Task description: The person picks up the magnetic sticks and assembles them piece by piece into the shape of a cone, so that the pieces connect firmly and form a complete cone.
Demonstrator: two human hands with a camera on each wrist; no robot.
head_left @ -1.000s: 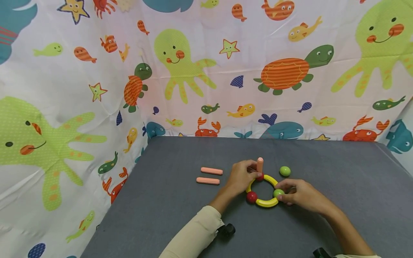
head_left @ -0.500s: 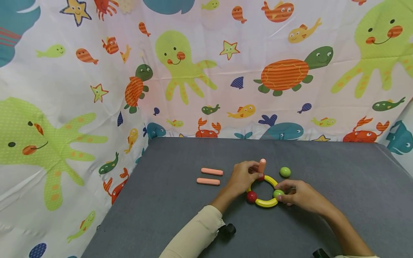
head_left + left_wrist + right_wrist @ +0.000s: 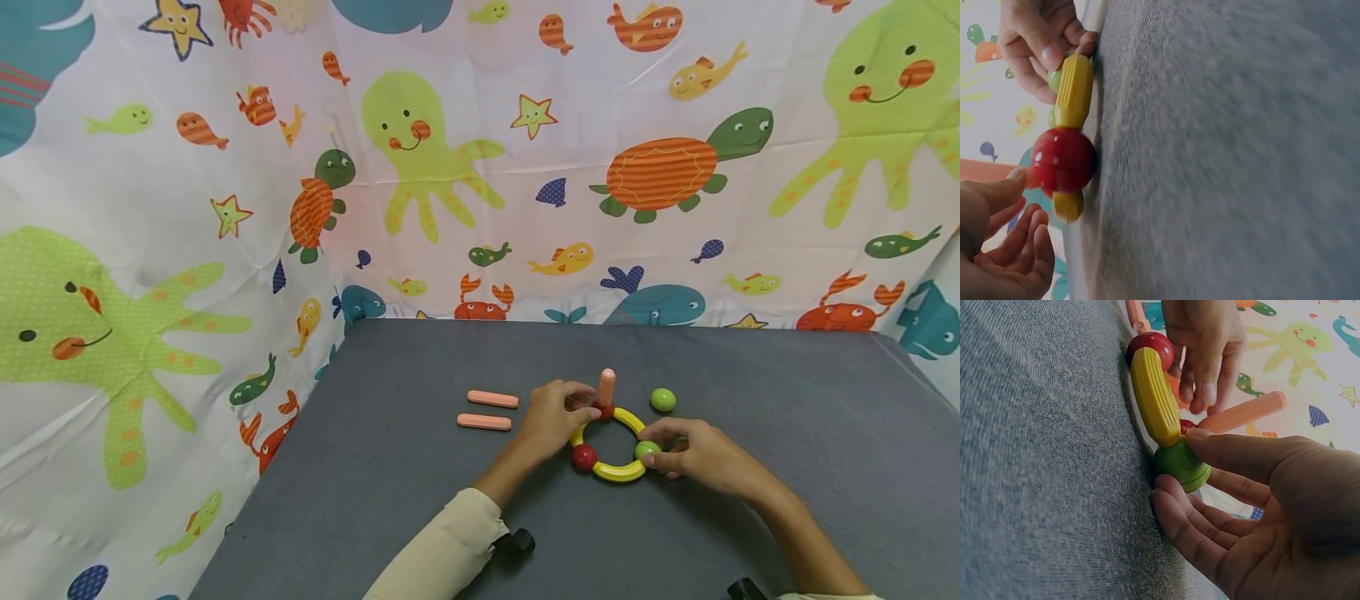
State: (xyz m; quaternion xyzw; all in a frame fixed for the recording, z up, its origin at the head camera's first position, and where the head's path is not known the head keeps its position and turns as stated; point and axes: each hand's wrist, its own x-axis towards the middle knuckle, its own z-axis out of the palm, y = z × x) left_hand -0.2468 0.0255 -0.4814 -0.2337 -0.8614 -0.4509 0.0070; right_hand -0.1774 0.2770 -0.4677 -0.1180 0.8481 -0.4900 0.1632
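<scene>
Right hand point(image 3: 701, 454), lower right of centre, sleeve cut off by bottom edge: pinches the green ball, partly covering it. Left hand point(image 3: 551, 421), nearer centre: loosely curled, holding nothing; thumb contact unclear. Ring point(image 3: 620, 473), between hands: yellow ribbed arcs, red and green balls. Peach rod point(image 3: 607, 388): near-upright, ring's top. Green ball point(image 3: 646, 450): ring's right side.

A closed ring point(image 3: 628, 420) of three ribbed yellow arcs, joined by two glossy red balls and one green ball point(image 3: 647, 451), lies flat on the grey tabletop point(image 3: 360, 500). One red ball point(image 3: 584, 458) sits near left; from the far red ball point(image 3: 604, 412) a faceted pink stick point(image 3: 607, 387) stands upright.
</scene>
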